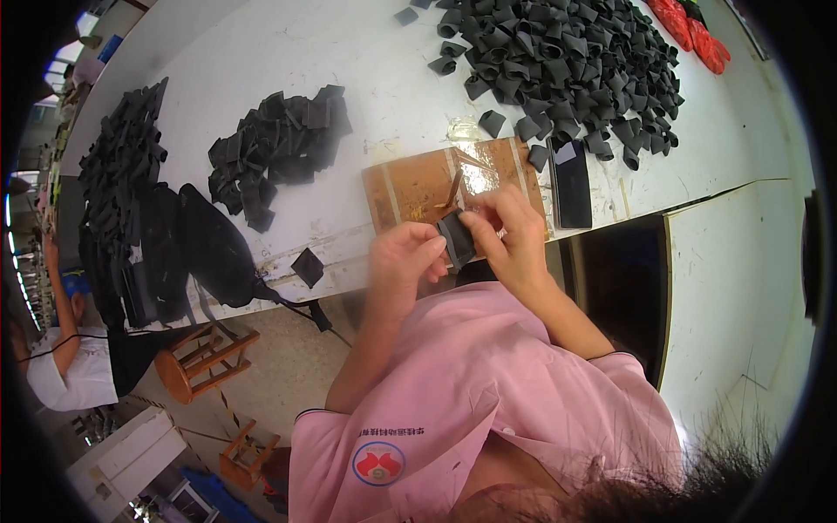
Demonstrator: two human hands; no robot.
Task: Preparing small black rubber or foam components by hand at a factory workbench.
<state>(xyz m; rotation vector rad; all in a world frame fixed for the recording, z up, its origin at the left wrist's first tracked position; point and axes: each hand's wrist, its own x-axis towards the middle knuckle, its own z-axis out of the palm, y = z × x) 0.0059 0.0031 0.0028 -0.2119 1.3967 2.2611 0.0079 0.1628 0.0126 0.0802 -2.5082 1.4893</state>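
In front of my chest, a small black fabric piece (457, 241) is stretched between both hands. My left hand (404, 254) pinches its left side between thumb and fingers. At its upper right edge, my right hand (513, 231) is closed, thumb and forefinger on the fabric. Just beyond my hands lies a brown board (392, 190) with pale tape strips and a shiny patch. A thin brown strip (455, 186) rests on the board, close to the black piece. One flat black square (308, 268) lies by the table edge, left of my hands.
A large heap of black folded loops (567, 70) covers the back right. To the left are a pile of flat black pieces (279, 139), another dark pile (122, 166) and a black pouch (214, 244). A dark phone-like slab (572, 187) lies right of the board; wooden stools (205, 362) stand below.
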